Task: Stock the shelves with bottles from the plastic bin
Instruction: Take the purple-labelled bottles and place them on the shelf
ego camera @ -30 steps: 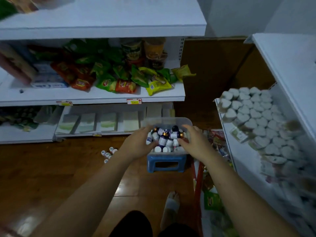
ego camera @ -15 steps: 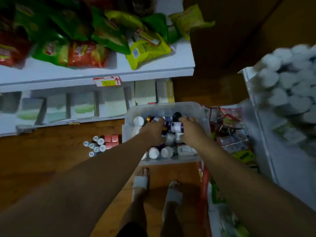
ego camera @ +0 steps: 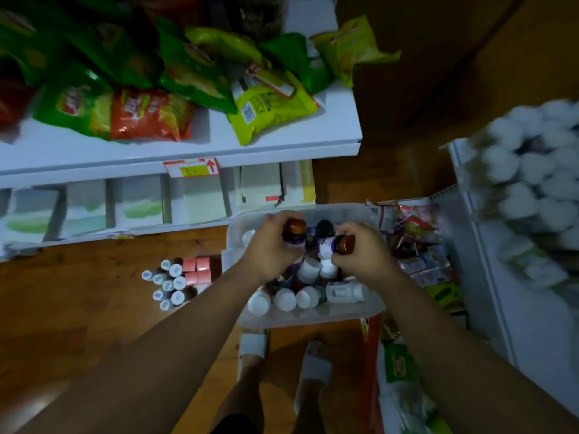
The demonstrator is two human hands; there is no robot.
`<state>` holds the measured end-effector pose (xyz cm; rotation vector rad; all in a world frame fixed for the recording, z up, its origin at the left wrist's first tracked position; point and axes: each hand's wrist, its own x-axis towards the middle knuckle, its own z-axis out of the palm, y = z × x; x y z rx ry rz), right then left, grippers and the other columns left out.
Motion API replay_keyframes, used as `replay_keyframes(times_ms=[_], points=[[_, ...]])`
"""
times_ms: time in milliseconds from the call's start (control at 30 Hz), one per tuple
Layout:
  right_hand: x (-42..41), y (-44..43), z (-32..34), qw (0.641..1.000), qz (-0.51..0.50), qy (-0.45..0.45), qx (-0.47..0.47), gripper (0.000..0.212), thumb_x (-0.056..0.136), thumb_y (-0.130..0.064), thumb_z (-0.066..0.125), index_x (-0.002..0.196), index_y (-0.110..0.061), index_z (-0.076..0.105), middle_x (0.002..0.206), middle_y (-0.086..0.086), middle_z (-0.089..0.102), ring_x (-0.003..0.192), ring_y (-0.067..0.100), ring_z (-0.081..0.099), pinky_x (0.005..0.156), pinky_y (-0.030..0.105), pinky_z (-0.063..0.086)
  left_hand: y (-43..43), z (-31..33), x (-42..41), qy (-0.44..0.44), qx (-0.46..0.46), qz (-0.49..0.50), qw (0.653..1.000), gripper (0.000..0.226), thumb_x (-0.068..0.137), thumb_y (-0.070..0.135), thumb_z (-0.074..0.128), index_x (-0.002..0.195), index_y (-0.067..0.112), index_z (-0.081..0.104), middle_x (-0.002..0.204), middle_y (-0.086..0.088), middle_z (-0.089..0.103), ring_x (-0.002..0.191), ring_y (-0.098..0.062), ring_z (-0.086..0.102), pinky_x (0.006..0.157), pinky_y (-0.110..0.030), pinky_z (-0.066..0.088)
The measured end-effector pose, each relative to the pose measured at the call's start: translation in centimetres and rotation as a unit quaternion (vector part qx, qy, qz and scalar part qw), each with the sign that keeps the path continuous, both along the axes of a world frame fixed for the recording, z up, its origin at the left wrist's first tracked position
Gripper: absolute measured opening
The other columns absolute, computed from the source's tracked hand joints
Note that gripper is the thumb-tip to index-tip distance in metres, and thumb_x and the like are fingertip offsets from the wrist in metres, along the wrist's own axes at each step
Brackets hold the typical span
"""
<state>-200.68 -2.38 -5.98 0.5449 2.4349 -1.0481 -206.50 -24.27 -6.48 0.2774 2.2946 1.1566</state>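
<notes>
While the bin (ego camera: pixel 313 317) sits under them, the left hand (ego camera: pixel 269 249) grips an upright bottle (ego camera: pixel 294 228) and the right hand (ego camera: pixel 363 258) a sideways bottle (ego camera: pixel 340 244); fingers hide both labels, and the right shelf (ego camera: pixel 532 324) is blurred.

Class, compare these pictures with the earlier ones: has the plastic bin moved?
No. The plastic bin keeps the same place just right of the small bottles standing on the floor. Only the camera has tilted down and come nearer.

A single head-worn view looks steeply down, from close above, onto the plastic bin (ego camera: pixel 313 317) on the floor (ego camera: pixel 78 308), facing the shelf (ego camera: pixel 282 151) edge.
</notes>
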Motion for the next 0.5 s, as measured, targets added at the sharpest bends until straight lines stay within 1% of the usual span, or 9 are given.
replay_keyframes(times_ms=[67, 100, 133, 200, 233, 300, 367, 433, 500], points=[[0.8, 0.0, 4.3, 0.995, -0.057, 0.046, -0.061, 0.069, 0.076, -0.015, 0.087, 0.135, -0.034, 0.057, 0.129, -0.004, 0.057, 0.115, 0.016, 0.062, 0.091, 0.027, 0.052, -0.2, 3.9, -1.1, -0.031, 0.086, 0.072, 0.993, 0.062, 0.083, 0.012, 0.088, 0.136, 0.026, 0.059, 0.127, -0.003, 0.061, 0.108, -0.001, 0.063, 0.095, -0.017, 0.053], [1.2, -0.1, 6.9, 0.989, -0.089, 0.071, -0.092, 0.072, 0.076, -0.012, 0.087, 0.134, -0.039, 0.054, 0.129, -0.005, 0.059, 0.115, 0.014, 0.062, 0.090, 0.024, 0.051, -0.1, 6.1, -1.6, -0.048, 0.130, 0.099, 0.985, 0.063, 0.082, 0.013, 0.089, 0.137, 0.024, 0.060, 0.127, -0.002, 0.065, 0.108, 0.002, 0.065, 0.096, -0.020, 0.056], [1.5, -0.2, 9.5, 0.980, -0.122, 0.096, -0.122, 0.075, 0.075, -0.010, 0.087, 0.132, -0.045, 0.053, 0.129, -0.005, 0.061, 0.116, 0.014, 0.064, 0.091, 0.025, 0.052, 0.1, 8.3, -2.1, -0.062, 0.174, 0.114, 0.976, 0.064, 0.080, 0.017, 0.090, 0.137, 0.023, 0.062, 0.128, -0.002, 0.068, 0.112, -0.003, 0.067, 0.099, -0.030, 0.058], [2.1, -0.6, 14.9, 0.954, -0.188, 0.147, -0.182, 0.080, 0.072, -0.008, 0.086, 0.130, -0.053, 0.053, 0.128, -0.003, 0.068, 0.119, 0.019, 0.066, 0.100, 0.039, 0.054, 0.6, 13.0, -2.6, -0.091, 0.252, 0.129, 0.955, 0.068, 0.074, 0.024, 0.092, 0.137, 0.021, 0.066, 0.129, -0.008, 0.072, 0.117, -0.024, 0.071, 0.101, -0.052, 0.059], [2.4, -0.9, 17.5, 0.932, -0.222, 0.177, -0.224, 0.081, 0.070, -0.006, 0.084, 0.130, -0.051, 0.055, 0.127, -0.002, 0.071, 0.120, 0.022, 0.068, 0.104, 0.047, 0.054, 1.0, 15.4, -2.7, -0.108, 0.292, 0.126, 0.942, 0.067, 0.075, 0.021, 0.092, 0.137, 0.018, 0.066, 0.130, -0.010, 0.072, 0.117, -0.028, 0.071, 0.100, -0.054, 0.059], [2.6, -1.4, 22.5, 0.871, -0.289, 0.238, -0.317, 0.075, 0.071, 0.000, 0.075, 0.132, -0.039, 0.058, 0.125, 0.003, 0.075, 0.119, 0.026, 0.070, 0.104, 0.051, 0.053, 2.0, 20.3, -2.5, -0.134, 0.354, 0.103, 0.920, 0.059, 0.083, 0.009, 0.086, 0.138, 0.014, 0.065, 0.130, -0.007, 0.073, 0.117, -0.023, 0.071, 0.099, -0.045, 0.058], [2.8, -1.9, 27.4, 0.814, -0.334, 0.276, -0.386, 0.061, 0.078, 0.006, 0.068, 0.132, -0.021, 0.061, 0.126, 0.012, 0.073, 0.116, 0.029, 0.070, 0.103, 0.052, 0.054, 2.8, 25.6, -2.0, -0.160, 0.398, 0.074, 0.900, 0.055, 0.091, 0.010, 0.077, 0.143, 0.013, 0.060, 0.130, -0.005, 0.074, 0.119, -0.022, 0.070, 0.098, -0.039, 0.057], [3.2, -2.1, 31.7, 0.773, -0.348, 0.302, -0.436, 0.046, 0.084, 0.005, 0.062, 0.129, -0.003, 0.063, 0.121, 0.020, 0.070, 0.113, 0.038, 0.068, 0.107, 0.061, 0.049, 3.3, 30.5, -1.2, -0.196, 0.430, 0.050, 0.880, 0.059, 0.095, 0.020, 0.075, 0.151, 0.018, 0.054, 0.132, -0.013, 0.072, 0.117, -0.029, 0.072, 0.092, -0.043, 0.060], [4.2, -2.2, 35.2, 0.734, -0.367, 0.303, -0.485, 0.050, 0.085, -0.006, 0.059, 0.133, 0.008, 0.058, 0.118, 0.026, 0.068, 0.111, 0.045, 0.068, 0.097, 0.062, 0.057, 3.8, 34.9, -0.1, -0.214, 0.445, 0.026, 0.869, 0.059, 0.097, 0.027, 0.073, 0.152, 0.025, 0.052, 0.131, -0.016, 0.072, 0.110, -0.030, 0.074, 0.085, -0.044, 0.061]])
